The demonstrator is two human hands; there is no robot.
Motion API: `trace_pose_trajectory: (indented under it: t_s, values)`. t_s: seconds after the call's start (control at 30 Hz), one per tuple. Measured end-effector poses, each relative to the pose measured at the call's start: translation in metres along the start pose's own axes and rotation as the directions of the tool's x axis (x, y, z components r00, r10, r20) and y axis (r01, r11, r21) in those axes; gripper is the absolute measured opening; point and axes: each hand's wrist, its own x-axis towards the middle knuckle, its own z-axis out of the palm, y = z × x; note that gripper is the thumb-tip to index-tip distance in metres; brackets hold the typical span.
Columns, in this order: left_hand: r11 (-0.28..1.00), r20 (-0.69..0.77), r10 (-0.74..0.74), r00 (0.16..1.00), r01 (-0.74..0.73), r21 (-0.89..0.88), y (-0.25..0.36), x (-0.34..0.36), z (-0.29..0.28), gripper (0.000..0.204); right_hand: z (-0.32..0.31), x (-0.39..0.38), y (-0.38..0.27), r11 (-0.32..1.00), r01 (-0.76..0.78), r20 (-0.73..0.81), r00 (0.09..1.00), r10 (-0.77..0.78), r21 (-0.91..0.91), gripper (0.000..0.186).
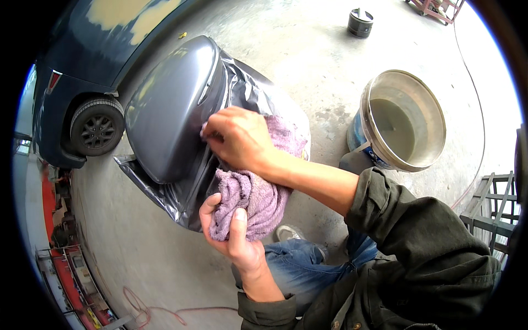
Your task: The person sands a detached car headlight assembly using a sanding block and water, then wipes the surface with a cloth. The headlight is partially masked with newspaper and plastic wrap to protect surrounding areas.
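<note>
A glossy dark grey car mirror housing (pixel 173 104) sits in front of me with crinkled silver-black plastic film (pixel 165 195) around its lower edge. My left hand (pixel 236 239) grips the bunched part of a purple cloth (pixel 264 206), thumb on top, just below the housing. Up along the housing's right edge, my right hand (pixel 239 135) has its fingers pinched on another part of purple cloth, pressed against the surface. More purple cloth lies under my right wrist. What the housing rests on is mostly hidden.
To the right stands a bucket (pixel 404 118) of murky water. A small black can (pixel 360 25) is farther off. A dark car (pixel 88 71) with filler patches is at left, a metal rack (pixel 492 209) at right. A red hose (pixel 181 313) crosses the floor.
</note>
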Motion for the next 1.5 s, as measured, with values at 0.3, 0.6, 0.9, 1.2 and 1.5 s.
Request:
trace_pose_trajectory:
  t_s: [0.3, 0.6, 0.9, 1.2, 1.5]
  values:
    - [0.997, -0.003, 0.078, 0.997, -0.078, 0.008, 0.001, -0.003, -0.01, 0.049, 0.012, -0.008, -0.018, 0.985, 0.062, 0.15, 0.985, -0.087, 0.161, 0.011]
    - [0.99, -0.015, 0.082, 0.997, -0.08, 0.117, 0.004, -0.004, -0.002, 0.051, 0.02, -0.009, -0.007, 0.919, -0.227, -0.169, 0.941, 0.292, 0.323, 0.011]
    - [0.971, 0.118, 0.208, 0.971, -0.22, 0.098, 0.011, -0.021, -0.045, 0.052, 0.013, -0.053, -0.047, 0.736, -0.306, 0.371, 0.925, 0.08, 0.604, 0.021]
    - [0.427, 0.324, 0.678, 0.66, -0.712, 0.558, 0.013, -0.032, -0.068, 0.034, -0.062, -0.126, -0.055, 0.52, -0.563, 0.502, 0.821, 0.27, 0.642, 0.021]
    - [0.48, 0.103, 0.723, 0.683, -0.603, 0.637, 0.01, -0.025, -0.077, 0.032, -0.106, -0.111, -0.023, -0.066, -0.66, 0.468, 0.455, 0.758, 0.748, 0.019]
